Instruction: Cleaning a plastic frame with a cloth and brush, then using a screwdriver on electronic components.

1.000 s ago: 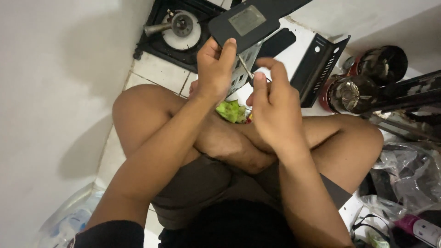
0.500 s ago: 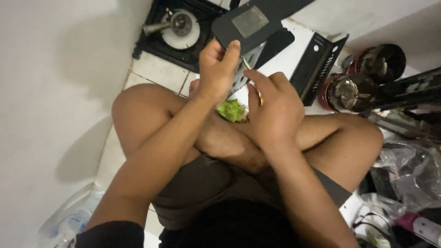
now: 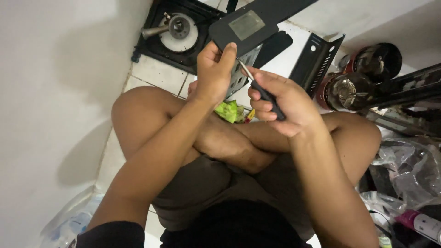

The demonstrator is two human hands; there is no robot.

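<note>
I sit cross-legged on a tiled floor. My left hand (image 3: 215,71) grips the near end of a long dark metal casing (image 3: 257,20) with a grey label, holding it up over my legs. My right hand (image 3: 280,104) is closed around the black handle of a screwdriver (image 3: 257,85); its thin shaft points up and left, with the tip at the casing's perforated underside next to my left thumb. A crumpled green wrapper (image 3: 229,111) lies between my shins, just under both hands.
A black fan unit with a round motor (image 3: 177,27) lies on the tiles at the top left. A black perforated bracket (image 3: 314,57) and two dark cylindrical parts (image 3: 349,89) sit at the right. Plastic bags and bottles (image 3: 409,174) crowd the lower right. A white wall runs along the left.
My right hand has pulled back toward me and turned, so the screwdriver now angles up to the casing. The left hand and the casing have barely moved.
</note>
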